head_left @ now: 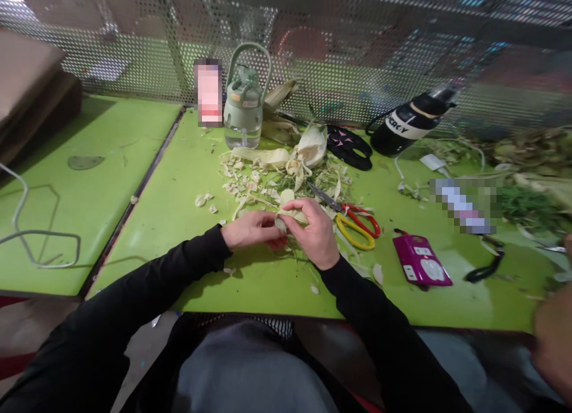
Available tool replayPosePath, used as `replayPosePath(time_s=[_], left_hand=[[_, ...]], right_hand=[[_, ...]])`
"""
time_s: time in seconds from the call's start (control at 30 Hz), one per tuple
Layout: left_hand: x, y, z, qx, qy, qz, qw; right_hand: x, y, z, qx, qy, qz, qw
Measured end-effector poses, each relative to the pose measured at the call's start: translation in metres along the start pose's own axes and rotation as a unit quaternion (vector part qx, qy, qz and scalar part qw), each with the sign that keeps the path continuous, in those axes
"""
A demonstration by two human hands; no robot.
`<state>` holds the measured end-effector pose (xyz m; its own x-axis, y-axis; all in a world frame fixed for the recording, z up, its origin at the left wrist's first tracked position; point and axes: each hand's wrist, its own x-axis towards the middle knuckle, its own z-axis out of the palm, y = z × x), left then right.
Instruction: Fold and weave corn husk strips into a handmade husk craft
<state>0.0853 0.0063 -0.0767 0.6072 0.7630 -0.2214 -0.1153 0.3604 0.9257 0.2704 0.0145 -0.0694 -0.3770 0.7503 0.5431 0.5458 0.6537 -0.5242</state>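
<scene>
Close together over the table's front half, my left hand [254,229] and my right hand [314,233] are closed on a small pale piece of corn husk [280,223]. My right thumb and forefinger pinch it from above, while my left fingertips meet it from the other side, partly hidden. Just beyond my fingers lie cut husk scraps [243,177] and shredded green bits. Scissors [357,223] with red and yellow handles rest right of my right hand. A larger bundle of corn husk [313,145] sits behind the scraps.
A green water bottle [243,109] stands at the back; a black bottle [409,124] leans against the perforated metal screen [313,49]. A purple packet [421,260], a white cable [432,162] and a blurred phone-like object [467,207] lie right. Another person's arm [554,341] shows at lower right.
</scene>
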Motion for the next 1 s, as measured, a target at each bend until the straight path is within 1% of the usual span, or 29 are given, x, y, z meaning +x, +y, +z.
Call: replayPosePath(time_s=[0.13, 0.23, 0.33, 0.47, 0.53, 0.7, 0.8, 0.9, 1.0], left_hand=[[-0.0018, 0.0041, 0.0009, -0.052, -0.011, 0.004, 0.999], [-0.0022, 0.0048, 0.0009, -0.080, -0.010, -0.005, 0.997], [-0.0026, 0.0052, 0.0011, -0.088, -0.007, -0.013, 0.996], [-0.0036, 0.0076, 0.0015, -0.086, -0.007, -0.004, 0.996], [-0.0039, 0.0087, 0.0015, -0.090, -0.003, 0.003, 0.996], [-0.0045, 0.0089, 0.0010, -0.092, -0.012, 0.001, 0.996], [-0.0043, 0.0074, 0.0015, -0.090, -0.016, -0.003, 0.996], [-0.0033, 0.0047, 0.0018, -0.101, -0.013, -0.003, 0.995], [-0.0014, 0.0020, 0.0001, -0.145, 0.010, 0.003, 0.989]], right_hand=[[-0.0011, -0.0018, -0.0023, 0.032, 0.038, 0.010, 0.999], [-0.0019, -0.0029, -0.0045, 0.064, 0.047, 0.067, 0.995], [-0.0020, -0.0039, -0.0053, 0.093, 0.051, 0.121, 0.987], [-0.0007, -0.0051, -0.0040, 0.137, 0.052, 0.155, 0.977], [0.0004, -0.0057, -0.0034, 0.154, 0.053, 0.159, 0.974], [0.0023, -0.0054, -0.0033, 0.167, 0.029, 0.132, 0.977], [0.0014, -0.0031, -0.0035, 0.128, 0.028, 0.093, 0.987], [-0.0001, -0.0006, -0.0050, 0.069, 0.051, 0.030, 0.996], [0.0000, 0.0010, -0.0084, 0.022, 0.110, -0.057, 0.992]])
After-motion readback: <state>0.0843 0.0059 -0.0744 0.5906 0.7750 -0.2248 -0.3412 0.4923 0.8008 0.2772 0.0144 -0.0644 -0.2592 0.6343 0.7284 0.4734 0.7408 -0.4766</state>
